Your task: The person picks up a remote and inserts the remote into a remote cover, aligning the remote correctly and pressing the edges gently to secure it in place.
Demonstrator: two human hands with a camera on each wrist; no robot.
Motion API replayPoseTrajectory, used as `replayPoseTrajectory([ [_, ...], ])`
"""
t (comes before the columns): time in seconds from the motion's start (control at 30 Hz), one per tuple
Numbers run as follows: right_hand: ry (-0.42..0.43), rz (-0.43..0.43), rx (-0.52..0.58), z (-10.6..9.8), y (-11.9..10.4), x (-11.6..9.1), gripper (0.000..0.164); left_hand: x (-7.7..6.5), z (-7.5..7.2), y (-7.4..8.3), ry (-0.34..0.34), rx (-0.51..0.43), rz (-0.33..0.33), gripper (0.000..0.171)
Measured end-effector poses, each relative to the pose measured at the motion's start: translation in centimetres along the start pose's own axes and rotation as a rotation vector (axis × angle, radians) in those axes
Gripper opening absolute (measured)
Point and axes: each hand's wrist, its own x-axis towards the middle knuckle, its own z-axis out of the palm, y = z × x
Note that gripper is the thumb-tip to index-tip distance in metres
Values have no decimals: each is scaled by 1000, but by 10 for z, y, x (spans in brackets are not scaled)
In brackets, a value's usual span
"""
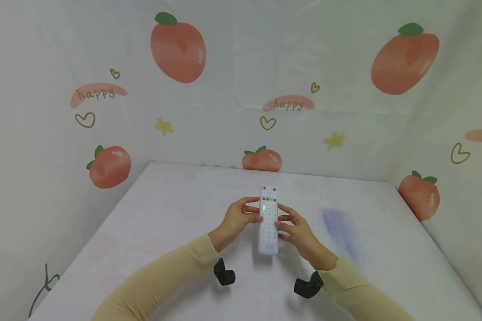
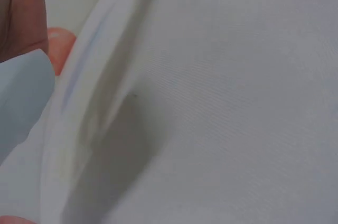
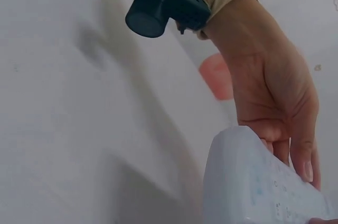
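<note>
Between my two hands is a white remote control [image 1: 268,223] with rows of small buttons, its long side running away from me. My left hand [image 1: 238,218] grips its left edge, thumb on the front face and fingers at the side. From the opposite edge my right hand [image 1: 301,232] holds it, thumb near the buttons. The remote's lower end casts a shadow on the table below. In the left wrist view, part of the remote [image 2: 24,102] and the right hand [image 2: 26,12] show at the left. The right wrist view shows the left hand [image 3: 274,81] at the remote [image 3: 259,187].
A white table [image 1: 176,196] lies under the hands, with a bluish-purple smudge [image 1: 341,232] at the right. Black wrist cameras [image 1: 225,273] hang below both sleeves. Behind stands a pale wall cloth [image 1: 233,111] printed with peaches, hearts and "happy".
</note>
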Motion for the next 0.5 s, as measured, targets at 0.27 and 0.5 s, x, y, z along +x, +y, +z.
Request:
replayPoseTrajectory([
  [0.27,-10,19,14,1,16,3,58,2,0,-13,-10,48,-80,55],
  [0.5,-51,20,-7,2,25,7,59,6,0,-21,1,80,-177,56],
])
